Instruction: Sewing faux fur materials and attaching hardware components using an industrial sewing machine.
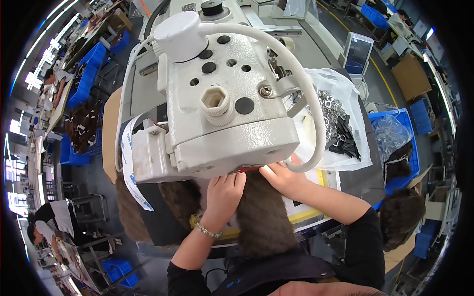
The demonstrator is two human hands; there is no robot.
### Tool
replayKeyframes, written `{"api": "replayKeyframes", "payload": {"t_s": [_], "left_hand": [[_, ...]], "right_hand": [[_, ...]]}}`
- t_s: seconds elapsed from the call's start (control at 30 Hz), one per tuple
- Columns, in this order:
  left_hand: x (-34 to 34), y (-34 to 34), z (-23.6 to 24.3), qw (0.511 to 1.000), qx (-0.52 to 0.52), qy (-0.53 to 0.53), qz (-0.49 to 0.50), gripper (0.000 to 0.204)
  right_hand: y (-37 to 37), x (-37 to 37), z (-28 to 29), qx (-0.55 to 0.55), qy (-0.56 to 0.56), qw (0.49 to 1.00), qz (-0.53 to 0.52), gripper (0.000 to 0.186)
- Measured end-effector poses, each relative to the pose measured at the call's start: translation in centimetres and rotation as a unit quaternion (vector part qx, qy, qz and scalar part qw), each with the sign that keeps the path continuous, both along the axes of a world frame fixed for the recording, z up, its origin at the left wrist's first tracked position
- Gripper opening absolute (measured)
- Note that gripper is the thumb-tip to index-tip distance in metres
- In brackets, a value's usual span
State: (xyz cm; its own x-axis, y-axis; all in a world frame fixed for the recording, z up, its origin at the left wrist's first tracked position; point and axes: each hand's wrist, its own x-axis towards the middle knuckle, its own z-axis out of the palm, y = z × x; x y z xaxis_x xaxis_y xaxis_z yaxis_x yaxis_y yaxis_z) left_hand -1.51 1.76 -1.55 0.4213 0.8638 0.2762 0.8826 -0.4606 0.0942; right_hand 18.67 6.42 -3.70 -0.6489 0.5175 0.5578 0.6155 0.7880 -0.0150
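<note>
A long brown fur piece (264, 212) runs from under the white sewing machine's head (234, 143) down toward my lap. At its left edge lies my left hand (226, 195), fingers close together and bent onto the fur, a beaded bracelet on the wrist. My right hand (282, 178) grips the fur's right edge, its fingers partly under the machine head. The machine hides the needle area and my fingertips. Something red (249, 168) shows just under the head's front edge, between my hands.
More brown fur (180, 202) lies left of my left wrist. On the right, a white plastic bag (363, 148) holds metal rings and black clips (343, 135). A white hose (312, 98) curves beside the machine. A blue crate (412, 158) and a fur bundle (402, 217) stand farther right.
</note>
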Motion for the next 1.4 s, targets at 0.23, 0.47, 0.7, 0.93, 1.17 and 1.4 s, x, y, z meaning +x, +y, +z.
{"api": "replayKeyframes", "payload": {"t_s": [0.23,0.47,0.7,0.93,1.17,1.4], "left_hand": [[0.0,0.0,0.0,1.0,0.006,0.007,0.001,0.012],[-0.6,-0.2,1.3,0.999,-0.038,-0.01,-0.017,0.016],[-0.9,-0.1,0.9,0.996,-0.046,-0.078,-0.003,0.027],[0.1,-0.1,-0.6,0.994,-0.072,-0.076,0.009,0.031],[0.4,-0.3,-0.7,1.0,0.007,-0.024,0.007,0.028],[2.0,0.1,-1.0,0.988,0.006,-0.106,-0.109,0.037]], "right_hand": [[-0.2,0.0,0.2,-0.013,0.002,1.0,0.008,0.03],[0.4,-0.1,0.5,-0.046,0.049,0.997,0.03,0.028],[-0.7,-0.7,0.3,-0.001,-0.043,0.999,0.007,0.018],[-1.5,-0.5,1.2,-0.012,-0.099,0.995,0.002,0.016],[-2.0,0.5,2.2,0.029,-0.146,0.988,0.044,0.017],[-3.2,0.6,2.0,0.034,-0.107,0.992,0.055,0.02]]}}
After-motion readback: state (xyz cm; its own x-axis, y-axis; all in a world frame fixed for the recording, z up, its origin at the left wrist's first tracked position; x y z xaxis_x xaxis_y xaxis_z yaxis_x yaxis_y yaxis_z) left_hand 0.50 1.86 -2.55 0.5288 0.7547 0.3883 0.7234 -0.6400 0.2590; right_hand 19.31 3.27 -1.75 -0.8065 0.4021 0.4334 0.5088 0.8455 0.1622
